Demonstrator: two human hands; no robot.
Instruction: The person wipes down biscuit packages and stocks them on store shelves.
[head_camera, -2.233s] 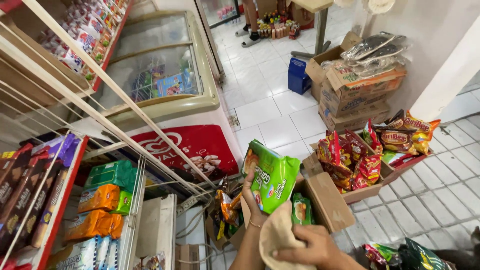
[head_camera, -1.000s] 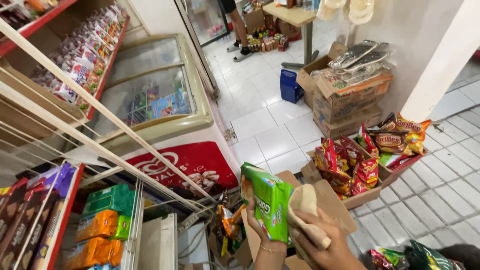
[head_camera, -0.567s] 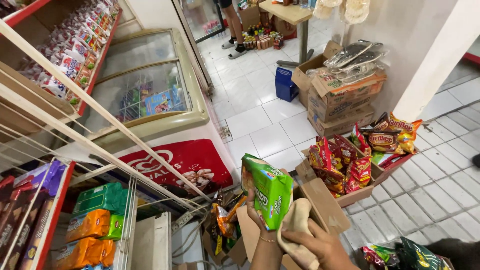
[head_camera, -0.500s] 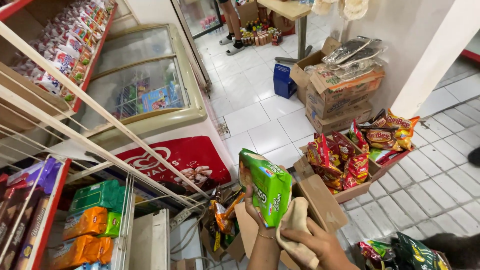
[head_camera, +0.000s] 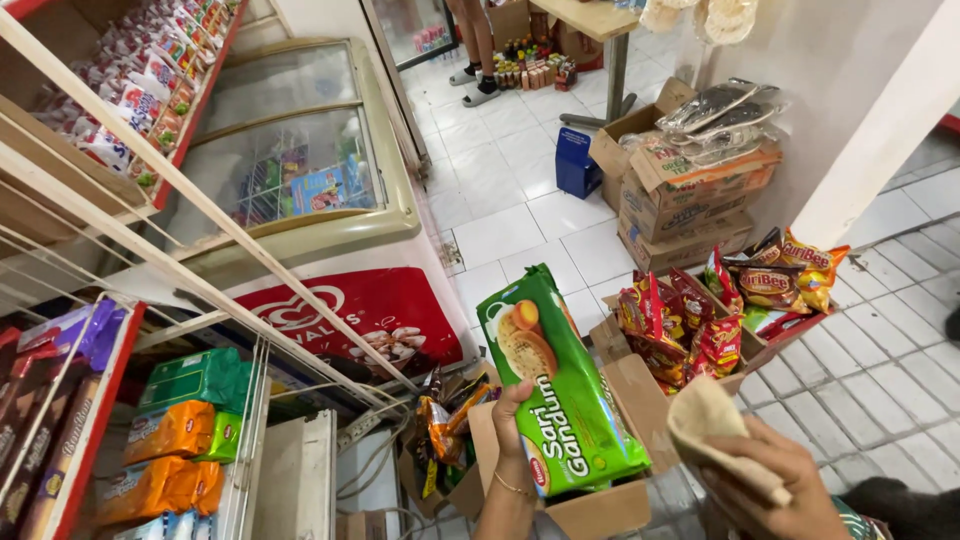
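My left hand (head_camera: 512, 425) grips a long green biscuit packet (head_camera: 557, 376) from its left side and holds it upright above an open cardboard box (head_camera: 612, 500). My right hand (head_camera: 775, 480) is closed around a folded beige cloth (head_camera: 712, 425), to the right of the packet and not touching it. The packet's front, with a picture of round biscuits near its top, faces me.
A chest freezer (head_camera: 300, 190) with a glass lid and red front stands to the left. Wire shelves (head_camera: 190, 440) hold green and orange packs. Boxes of red snack bags (head_camera: 690, 325) and stacked cartons (head_camera: 690, 190) sit on the tiled floor. A person's legs (head_camera: 478, 40) show at the top.
The cloth hand has come off the packet and moved to the right. The green packet has tilted more upright and now faces me fully.
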